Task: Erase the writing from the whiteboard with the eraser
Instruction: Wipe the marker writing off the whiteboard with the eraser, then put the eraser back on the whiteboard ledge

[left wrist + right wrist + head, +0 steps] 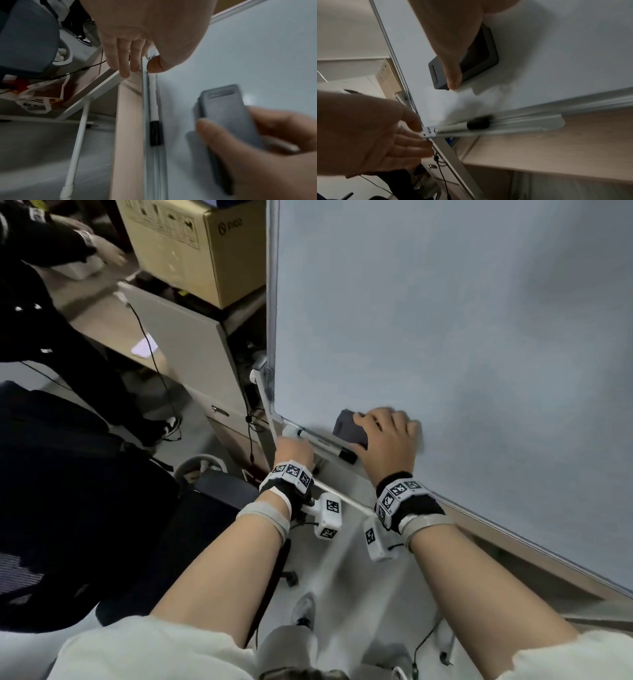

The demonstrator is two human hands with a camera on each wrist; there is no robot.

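The whiteboard (pixel 445 320) fills the right of the head view; no writing shows on the part in view. My right hand (pixel 383 429) grips a dark grey eraser (pixel 349 428) flat against the board's lower left corner, thumb along its side (pixel 453 73). The eraser (pixel 226 115) sits just above the marker tray (pixel 522 121). A white marker with a black cap (pixel 154 108) lies in that tray. My left hand (pixel 296 445) pinches the tray's left end, fingers (pixel 126 60) underneath and thumb on top.
A cardboard box (pixel 198 244) sits on a grey cabinet (pixel 191 350) left of the board. A black office chair (pixel 68 491) stands at lower left, with another person in dark clothes (pixel 51 302) beyond it. Cables run over the floor. A wooden ledge (pixel 539 148) lies under the board.
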